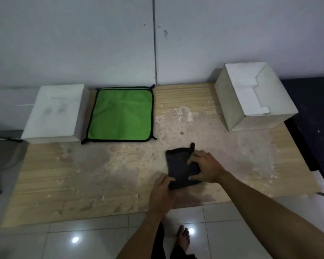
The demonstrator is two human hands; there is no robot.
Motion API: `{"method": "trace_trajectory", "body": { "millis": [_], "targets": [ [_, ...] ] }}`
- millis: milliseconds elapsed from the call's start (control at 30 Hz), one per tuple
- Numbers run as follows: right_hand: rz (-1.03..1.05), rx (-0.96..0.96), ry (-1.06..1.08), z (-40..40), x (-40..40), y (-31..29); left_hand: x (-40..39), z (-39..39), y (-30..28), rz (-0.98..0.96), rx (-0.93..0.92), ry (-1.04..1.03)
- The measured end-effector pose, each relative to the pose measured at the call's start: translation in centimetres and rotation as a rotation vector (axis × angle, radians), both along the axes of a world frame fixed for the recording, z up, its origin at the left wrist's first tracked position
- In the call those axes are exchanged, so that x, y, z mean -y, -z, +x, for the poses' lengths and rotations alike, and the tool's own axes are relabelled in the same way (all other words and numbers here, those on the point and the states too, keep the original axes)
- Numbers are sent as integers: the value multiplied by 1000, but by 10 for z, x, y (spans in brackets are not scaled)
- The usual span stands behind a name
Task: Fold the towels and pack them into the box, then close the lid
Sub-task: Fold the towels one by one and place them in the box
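Note:
A dark grey towel [178,165], folded small, lies on the wooden board near its front edge. My right hand [207,168] rests on the towel's right side with fingers curled onto the cloth. At the towel's near left corner, my left hand [162,193] grips its edge. A green towel [120,114] with black trim lies flat and unfolded at the back of the board. The open white box [232,107] stands at the back right and looks empty. A white lid [56,113] lies at the back left, beside the green towel.
The worn wooden board [82,174] lies on a tiled floor [101,240] against a grey wall. A dark surface [316,118] borders the board on the right. A bare foot [183,238] stands on the tiles just below the board's front edge.

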State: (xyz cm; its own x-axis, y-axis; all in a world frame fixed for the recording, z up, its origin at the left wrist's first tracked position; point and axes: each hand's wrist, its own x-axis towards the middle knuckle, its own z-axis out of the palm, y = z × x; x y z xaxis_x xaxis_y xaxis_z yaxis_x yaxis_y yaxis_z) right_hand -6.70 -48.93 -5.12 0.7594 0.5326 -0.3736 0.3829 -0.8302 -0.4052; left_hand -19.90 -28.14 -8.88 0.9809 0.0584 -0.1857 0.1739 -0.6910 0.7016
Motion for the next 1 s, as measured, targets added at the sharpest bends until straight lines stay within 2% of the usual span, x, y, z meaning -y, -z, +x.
{"method": "trace_trajectory", "body": {
  "millis": [67,167,300,467,633,733,867,933,1000],
  "targets": [
    [-86,-13,-138,-17,7,1,-10,1,6,75,18,122],
    [-211,72,-245,-32,14,7,-17,13,4,155,61,249],
    [-323,185,-319,-34,17,7,-15,33,-9,167,113,259],
    [-282,188,-206,-23,7,-7,-18,67,-30,-18,149,80],
    [-89,115,135,17,2,-19,-25,109,-32,-147,138,4],
    [-75,78,221,42,-3,-18,-29,131,-28,-147,130,-19],
    [-162,58,289,63,-15,-5,-32,156,-13,-109,49,-59],
    [-92,98,335,62,-21,0,-35,161,-7,-82,32,-74],
    [27,205,296,54,-26,-3,-40,157,-7,-18,144,8]
  ]
}}
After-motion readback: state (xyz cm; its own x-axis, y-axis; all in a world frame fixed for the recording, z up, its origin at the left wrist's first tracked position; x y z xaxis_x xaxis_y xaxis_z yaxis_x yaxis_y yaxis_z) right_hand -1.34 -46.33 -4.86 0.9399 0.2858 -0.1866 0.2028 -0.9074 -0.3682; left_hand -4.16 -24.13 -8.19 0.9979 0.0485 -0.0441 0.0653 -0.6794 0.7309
